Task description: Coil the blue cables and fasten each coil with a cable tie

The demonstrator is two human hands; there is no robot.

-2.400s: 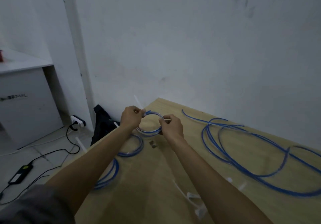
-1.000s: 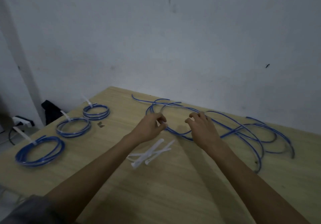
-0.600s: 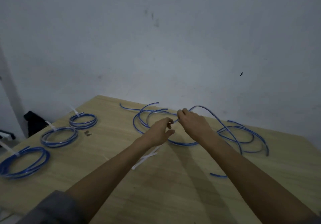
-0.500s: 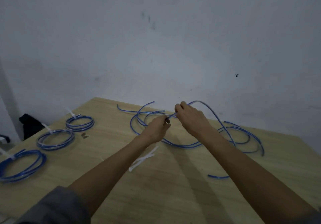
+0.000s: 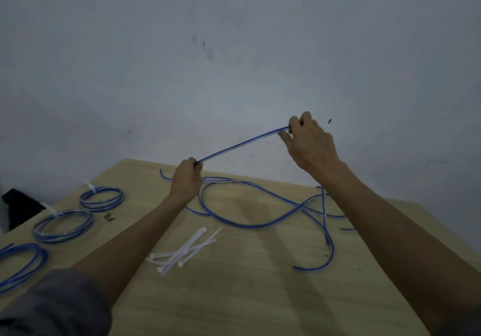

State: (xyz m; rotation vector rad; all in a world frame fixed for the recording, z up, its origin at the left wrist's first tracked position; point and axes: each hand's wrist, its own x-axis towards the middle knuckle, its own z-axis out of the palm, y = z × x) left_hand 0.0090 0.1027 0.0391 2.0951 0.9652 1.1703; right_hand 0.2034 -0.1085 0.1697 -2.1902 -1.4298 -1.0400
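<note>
Blue cable [image 5: 244,144] stretched taut between both pinches — left hand [image 5: 185,179] low, near the table [image 5: 260,296]; right hand [image 5: 309,143] higher, farther. Slack trails below the right — coil toward left.

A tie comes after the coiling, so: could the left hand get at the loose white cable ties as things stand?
Probably not yet: the left hand is pinching the blue cable. The cable ties lie uncovered beside that forearm.

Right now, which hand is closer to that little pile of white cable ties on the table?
Left. The left hand holds the blue cable just above and beyond the cable ties; the right hand is raised higher, farther off to the right.
</note>
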